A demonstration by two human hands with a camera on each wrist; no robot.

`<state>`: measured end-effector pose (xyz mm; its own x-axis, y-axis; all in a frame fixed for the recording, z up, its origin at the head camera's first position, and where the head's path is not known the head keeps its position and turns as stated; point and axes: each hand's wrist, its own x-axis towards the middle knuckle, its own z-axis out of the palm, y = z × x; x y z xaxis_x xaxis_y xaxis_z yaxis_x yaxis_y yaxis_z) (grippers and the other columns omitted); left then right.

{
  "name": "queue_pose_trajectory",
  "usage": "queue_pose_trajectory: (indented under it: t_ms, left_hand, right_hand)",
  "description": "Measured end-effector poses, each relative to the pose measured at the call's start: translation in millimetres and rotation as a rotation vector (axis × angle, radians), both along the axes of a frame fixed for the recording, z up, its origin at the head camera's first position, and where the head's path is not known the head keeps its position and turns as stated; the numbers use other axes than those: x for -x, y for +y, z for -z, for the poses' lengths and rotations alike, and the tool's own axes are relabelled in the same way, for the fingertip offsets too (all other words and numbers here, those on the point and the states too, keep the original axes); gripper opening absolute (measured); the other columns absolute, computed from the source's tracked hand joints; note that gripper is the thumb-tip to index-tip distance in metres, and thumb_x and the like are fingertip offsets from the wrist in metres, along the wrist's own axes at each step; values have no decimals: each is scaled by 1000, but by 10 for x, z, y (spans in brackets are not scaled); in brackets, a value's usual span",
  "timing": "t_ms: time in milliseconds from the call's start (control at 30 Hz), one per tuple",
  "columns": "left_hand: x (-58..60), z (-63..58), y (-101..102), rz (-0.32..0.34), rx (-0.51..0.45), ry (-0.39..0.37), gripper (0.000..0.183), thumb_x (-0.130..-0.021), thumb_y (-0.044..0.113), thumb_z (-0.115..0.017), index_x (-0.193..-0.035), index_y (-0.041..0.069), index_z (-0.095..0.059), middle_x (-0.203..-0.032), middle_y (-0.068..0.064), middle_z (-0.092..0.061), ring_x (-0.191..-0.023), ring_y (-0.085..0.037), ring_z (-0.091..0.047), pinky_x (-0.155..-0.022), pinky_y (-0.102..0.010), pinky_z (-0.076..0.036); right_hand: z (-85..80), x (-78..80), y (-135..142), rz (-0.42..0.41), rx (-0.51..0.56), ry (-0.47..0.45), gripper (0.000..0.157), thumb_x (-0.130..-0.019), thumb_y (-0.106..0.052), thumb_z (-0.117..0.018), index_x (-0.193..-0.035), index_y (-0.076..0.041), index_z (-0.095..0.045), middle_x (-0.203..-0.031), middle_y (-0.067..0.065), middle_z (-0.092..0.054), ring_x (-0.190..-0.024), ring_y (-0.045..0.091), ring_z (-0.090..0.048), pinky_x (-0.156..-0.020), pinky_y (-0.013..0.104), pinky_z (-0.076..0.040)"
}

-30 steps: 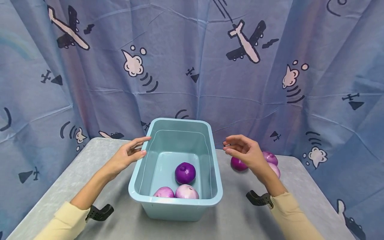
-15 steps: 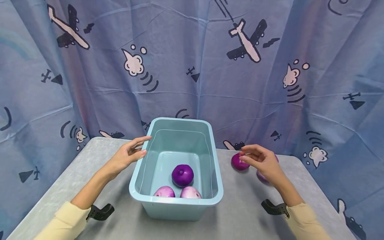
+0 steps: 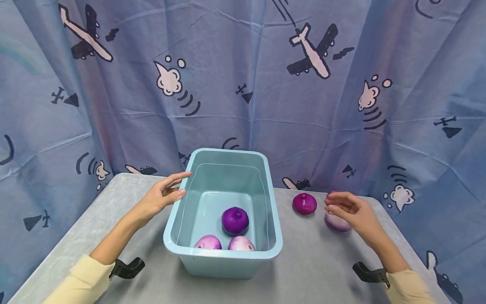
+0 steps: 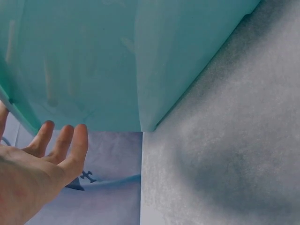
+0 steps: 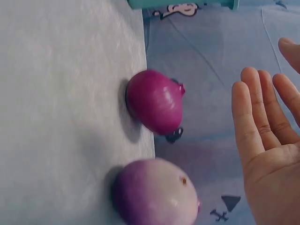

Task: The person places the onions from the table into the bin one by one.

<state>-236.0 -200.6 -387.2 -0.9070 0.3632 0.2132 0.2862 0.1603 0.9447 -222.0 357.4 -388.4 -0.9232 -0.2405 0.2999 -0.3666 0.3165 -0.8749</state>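
A light blue plastic bin (image 3: pixel 224 253) stands mid-table with a dark purple onion (image 3: pixel 235 221) and two paler onions (image 3: pixel 208 242) inside. My left hand (image 3: pixel 159 200) rests its fingertips at the bin's left rim, fingers loosely extended, as the left wrist view also shows. To the right of the bin, my right hand (image 3: pixel 355 213) hovers above a purple-white onion (image 3: pixel 337 223), fingers loosely bent and holding nothing. A magenta onion (image 3: pixel 304 204) lies left of that hand. Behind the fingers another onion (image 3: pixel 333 193) is mostly hidden.
A grey table (image 3: pixel 303 270) bears everything. A blue curtain (image 3: pixel 243 76) with airplane prints hangs right behind its back edge and along the sides. Black bands (image 3: pixel 128 269) are on both wrists.
My right hand has moved right, from beside the bin to over the onions on the table. Inside the bin, one pale onion shifted right and the dark one rocked. The left hand stayed put.
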Motion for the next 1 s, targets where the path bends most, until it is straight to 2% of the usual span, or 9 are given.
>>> queue_pose_trajectory:
  t_ms: [167, 233, 400, 600, 767, 867, 1000]
  left_hand:
    - [0, -2, 6, 1, -4, 1, 54, -102, 21, -63, -153, 15, -46, -159, -13, -35, -139, -39, -40, -104, -59, -39]
    - [0, -2, 10, -1, -7, 1, 55, -102, 21, -64, -153, 15, -46, -159, -13, -35, -138, -38, -41, -104, -58, -39]
    - [-4, 0, 16, 0, -6, 0, 55, -102, 21, -63, -153, 15, -46, -159, -13, -34, -138, -39, -41, -104, -58, -39]
    - [-7, -5, 15, 2, -11, -4, 55, -102, 21, -63, -154, 15, -45, -159, -14, -35, -136, -38, -43, -103, -58, -40]
    - [-3, 3, 11, 4, -16, 1, 54, -102, 20, -62, -154, 15, -45, -158, -13, -36, -136, -38, -44, -102, -57, -41]
    - [0, 14, 5, 4, -19, -1, 54, -103, 20, -62, -154, 16, -45, -159, -13, -35, -136, -38, -44, -102, -57, -41]
    - [4, 27, 1, 5, -23, -2, 53, -103, 20, -62, -154, 17, -46, -159, -13, -35, -136, -38, -43, -102, -56, -41]
  right_hand:
    - [15, -35, 157, 51, -70, 34, 29, -98, 0, -67, -126, 8, -60, -114, 10, -71, -98, 13, -70, -83, 22, -54]
    - [28, -45, 229, 80, -102, 42, 30, -99, -3, -67, -126, 7, -61, -114, 5, -72, -99, 11, -70, -83, 21, -53]
    - [76, -67, 431, 177, -175, 42, 34, -98, -11, -70, -128, 3, -62, -115, 6, -71, -99, 7, -68, -80, 18, -53]
    - [186, -70, 633, 250, -173, 56, 37, -97, -8, -71, -131, 4, -60, -116, -2, -69, -100, -1, -65, -79, 16, -52]
    - [332, -55, 714, 297, -191, 23, 48, -96, -16, -75, -136, 0, -55, -122, -12, -60, -106, -5, -58, -80, 12, -49]
    - [410, -44, 709, 317, -198, -11, 55, -95, -18, -75, -141, -1, -50, -128, -9, -55, -110, -2, -55, -80, 12, -48]
    - [490, -42, 643, 351, -227, -47, 68, -95, -21, -76, -147, 4, -39, -140, 15, -48, -122, 26, -54, -80, 8, -45]
